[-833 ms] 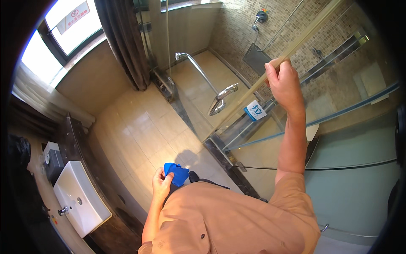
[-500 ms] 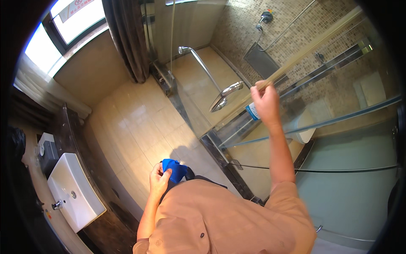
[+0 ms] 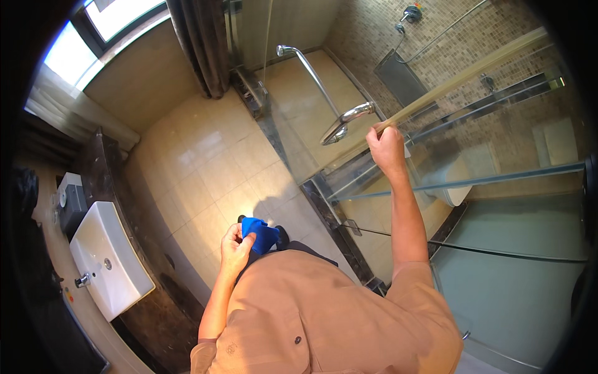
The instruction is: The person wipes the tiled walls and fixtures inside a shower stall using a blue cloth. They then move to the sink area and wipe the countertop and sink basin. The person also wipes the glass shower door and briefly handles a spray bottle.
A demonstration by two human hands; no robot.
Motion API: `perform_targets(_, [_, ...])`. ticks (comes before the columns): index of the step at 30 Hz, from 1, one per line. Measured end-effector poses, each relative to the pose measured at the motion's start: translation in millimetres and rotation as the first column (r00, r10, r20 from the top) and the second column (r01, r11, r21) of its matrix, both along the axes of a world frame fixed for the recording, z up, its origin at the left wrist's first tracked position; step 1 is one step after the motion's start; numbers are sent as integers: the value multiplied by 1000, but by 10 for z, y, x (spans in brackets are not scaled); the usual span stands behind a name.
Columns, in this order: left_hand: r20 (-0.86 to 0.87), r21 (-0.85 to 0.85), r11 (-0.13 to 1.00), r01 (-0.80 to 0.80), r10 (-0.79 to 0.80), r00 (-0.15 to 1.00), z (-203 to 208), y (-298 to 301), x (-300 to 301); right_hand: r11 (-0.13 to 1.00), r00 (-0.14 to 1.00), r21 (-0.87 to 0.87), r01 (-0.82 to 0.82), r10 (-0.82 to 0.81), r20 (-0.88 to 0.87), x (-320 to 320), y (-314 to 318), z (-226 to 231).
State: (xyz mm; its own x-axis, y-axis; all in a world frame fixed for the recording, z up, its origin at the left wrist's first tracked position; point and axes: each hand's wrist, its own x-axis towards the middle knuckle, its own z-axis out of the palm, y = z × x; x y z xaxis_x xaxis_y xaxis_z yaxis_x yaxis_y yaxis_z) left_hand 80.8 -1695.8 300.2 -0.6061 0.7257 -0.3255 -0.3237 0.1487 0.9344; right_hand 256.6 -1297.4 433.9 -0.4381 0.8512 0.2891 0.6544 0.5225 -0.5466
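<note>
My right hand (image 3: 387, 148) clenches the long pale wooden pole (image 3: 464, 78), upper right; my left hand (image 3: 235, 248) grips the blue cloth (image 3: 258, 232) at centre. A careless swing might crack the glass shower screen (image 3: 498, 187).

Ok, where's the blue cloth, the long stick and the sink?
Blue cloth (image 3: 260, 232): head view, middle of the cloth held in the left hand (image 3: 235, 248).
Stick (image 3: 464, 78): head view, mid-shaft above the right hand (image 3: 386, 146).
Sink (image 3: 106, 262): head view, white basin.
</note>
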Motion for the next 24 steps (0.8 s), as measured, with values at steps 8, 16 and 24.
perform_targets(8, [-32, -36, 999, -2, 0, 1000, 76, -70, 55, 997, 991, -41, -60, 55, -123, 109, 19, -287])
perform_targets(16, [-57, -88, 996, 25, -30, 998, 156, -86, 175, 983, 996, -172, -58, 46, -73, 123, 76, -516])
perform_targets(24, [-28, -54, 998, 21, -23, 999, 99, -118, 214, 987, 995, -127, -96, 98, 10, 111, 132, -441])
